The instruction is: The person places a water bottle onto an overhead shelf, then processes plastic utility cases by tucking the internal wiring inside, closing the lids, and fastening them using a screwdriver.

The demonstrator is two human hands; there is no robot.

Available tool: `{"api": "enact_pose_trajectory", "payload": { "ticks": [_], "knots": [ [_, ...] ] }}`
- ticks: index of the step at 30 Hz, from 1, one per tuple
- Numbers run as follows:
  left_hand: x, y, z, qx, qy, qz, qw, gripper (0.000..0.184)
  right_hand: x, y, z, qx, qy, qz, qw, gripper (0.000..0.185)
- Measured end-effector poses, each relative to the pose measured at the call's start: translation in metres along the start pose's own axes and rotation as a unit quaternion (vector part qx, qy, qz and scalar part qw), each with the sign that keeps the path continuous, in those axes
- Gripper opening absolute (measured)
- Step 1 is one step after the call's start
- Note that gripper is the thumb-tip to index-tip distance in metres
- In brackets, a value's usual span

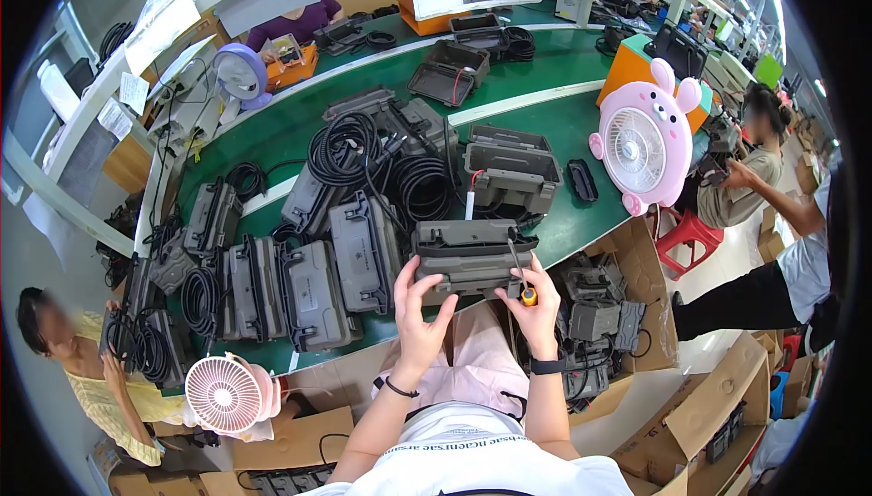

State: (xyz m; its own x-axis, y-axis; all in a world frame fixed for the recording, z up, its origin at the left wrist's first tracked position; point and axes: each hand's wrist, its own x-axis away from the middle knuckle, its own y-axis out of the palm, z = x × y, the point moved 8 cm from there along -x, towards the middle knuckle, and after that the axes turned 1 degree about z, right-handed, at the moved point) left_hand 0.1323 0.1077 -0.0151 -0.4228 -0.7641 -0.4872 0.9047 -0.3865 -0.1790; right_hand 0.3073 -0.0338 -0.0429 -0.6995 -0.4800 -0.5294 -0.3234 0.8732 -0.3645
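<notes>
A closed dark grey case lies at the table's near edge, between my two hands. My left hand grips its left end, thumb and fingers on the front face. Against its right end, my right hand holds a screwdriver with a yellow handle, its shaft pointing up along the case. Just behind stands an open grey case with a red wire and a white piece at its left side. To the left, another closed case stands beside the one I hold.
More grey cases and coiled black cables crowd the green table. A pink fan stands right. A cardboard box of cases sits below right. People work around the table.
</notes>
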Motion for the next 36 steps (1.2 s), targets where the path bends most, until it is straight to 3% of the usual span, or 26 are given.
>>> {"api": "enact_pose_trajectory", "payload": {
  "ticks": [2, 8, 12, 15, 19, 28, 32, 36],
  "knots": [
    [-0.001, 0.001, 0.001, -0.078, 0.020, -0.019, 0.997, 0.026, 0.001, 0.001, 0.003, 0.002, -0.007, -0.008, 1.000, 0.046],
    [-0.001, 0.002, 0.001, -0.121, 0.054, -0.002, 0.991, 0.029, 0.000, -0.002, -0.001, -0.008, 0.007, -0.012, 1.000, 0.043],
    [-0.003, -0.004, 0.010, -0.087, 0.039, 0.007, 0.995, 0.030, 0.001, -0.012, -0.002, -0.028, 0.022, -0.003, 0.999, 0.031],
    [0.001, -0.007, 0.019, -0.098, 0.047, 0.013, 0.994, 0.034, -0.006, -0.021, -0.019, -0.029, 0.028, 0.012, 0.999, 0.035],
    [0.009, -0.009, 0.008, 0.040, -0.031, 0.033, 0.998, 0.041, -0.007, -0.021, -0.021, -0.036, 0.001, 0.025, 0.999, 0.032],
    [0.013, -0.015, 0.023, 0.210, 0.044, 0.017, 0.976, 0.035, -0.013, -0.040, -0.053, -0.093, 0.055, 0.091, 0.990, 0.029],
    [0.015, -0.015, 0.012, 0.228, -0.072, 0.030, 0.971, 0.028, -0.009, -0.041, -0.059, -0.073, 0.039, 0.093, 0.992, 0.030],
    [0.013, -0.010, 0.012, 0.305, -0.087, 0.035, 0.948, 0.060, -0.005, -0.043, -0.065, -0.074, 0.045, 0.105, 0.991, 0.030]
  ]
}}
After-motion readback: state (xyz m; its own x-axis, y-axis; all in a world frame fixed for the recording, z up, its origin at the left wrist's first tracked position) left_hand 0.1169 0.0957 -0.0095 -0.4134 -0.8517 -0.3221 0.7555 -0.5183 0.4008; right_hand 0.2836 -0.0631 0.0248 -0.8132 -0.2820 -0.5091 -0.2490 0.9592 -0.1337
